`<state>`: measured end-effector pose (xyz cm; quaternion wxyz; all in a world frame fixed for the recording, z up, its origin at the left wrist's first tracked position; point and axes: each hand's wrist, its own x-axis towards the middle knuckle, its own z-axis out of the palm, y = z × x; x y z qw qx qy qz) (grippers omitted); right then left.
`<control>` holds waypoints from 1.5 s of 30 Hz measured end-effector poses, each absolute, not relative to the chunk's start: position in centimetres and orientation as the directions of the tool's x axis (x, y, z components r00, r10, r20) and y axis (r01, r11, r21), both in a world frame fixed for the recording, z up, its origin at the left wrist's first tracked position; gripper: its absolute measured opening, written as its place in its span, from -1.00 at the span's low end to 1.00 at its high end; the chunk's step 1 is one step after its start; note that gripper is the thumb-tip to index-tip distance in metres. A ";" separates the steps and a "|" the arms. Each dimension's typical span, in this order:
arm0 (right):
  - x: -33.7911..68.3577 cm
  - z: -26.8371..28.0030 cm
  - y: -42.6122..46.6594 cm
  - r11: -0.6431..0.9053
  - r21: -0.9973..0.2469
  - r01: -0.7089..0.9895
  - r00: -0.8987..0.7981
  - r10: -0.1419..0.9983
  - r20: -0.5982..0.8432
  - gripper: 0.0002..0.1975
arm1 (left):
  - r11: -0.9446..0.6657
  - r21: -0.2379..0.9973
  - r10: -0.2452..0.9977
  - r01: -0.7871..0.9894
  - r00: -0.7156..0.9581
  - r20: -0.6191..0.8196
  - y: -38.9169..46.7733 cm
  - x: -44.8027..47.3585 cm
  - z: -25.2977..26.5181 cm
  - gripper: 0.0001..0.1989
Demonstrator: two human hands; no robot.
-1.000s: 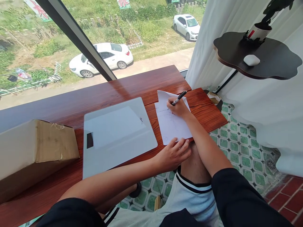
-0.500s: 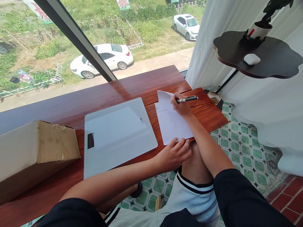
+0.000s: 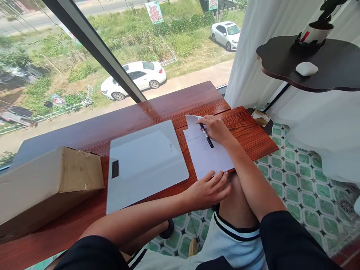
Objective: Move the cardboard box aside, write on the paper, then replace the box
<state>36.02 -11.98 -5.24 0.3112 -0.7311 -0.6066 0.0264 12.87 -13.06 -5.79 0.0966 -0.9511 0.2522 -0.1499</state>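
A white printed sheet of paper (image 3: 209,157) lies on the red-brown wooden table (image 3: 157,108), its near edge over the table's front edge. My right hand (image 3: 218,129) rests on the sheet's far part and holds a black pen (image 3: 206,137) lying flat, its tip pointing towards me. My left hand (image 3: 208,189) lies at the table's front edge with its fingertips on the sheet's near corner, fingers apart.
A white glass scale (image 3: 144,163) lies left of the paper. A cardboard box (image 3: 47,187) stands at the far left. A dark side shelf (image 3: 323,65) with a white case (image 3: 306,68) and a potted plant hangs at the right, by white curtains.
My right hand has turned the pen from pointing right above the sheet to lying flat on it, and moved slightly nearer. The view has shifted a little. My left hand stays put.
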 end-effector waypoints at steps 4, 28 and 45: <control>35.9 -5.2 -12.2 -0.069 -0.439 0.896 0.231 0.917 0.326 -0.56 | -0.826 -0.285 -0.556 -0.487 0.787 0.267 -12.9 12.8 -6.0 -0.68; 34.2 -6.0 -11.5 -0.084 -0.364 0.928 0.249 0.866 0.433 -0.68 | -0.654 -0.440 -0.749 -0.615 0.608 0.263 -9.4 6.6 0.9 -0.72; 31.3 -5.2 -11.0 -0.071 -0.189 0.979 0.171 0.788 0.591 -0.74 | -0.800 -0.538 -0.214 0.265 0.712 0.669 -1.0 -4.4 5.9 -0.70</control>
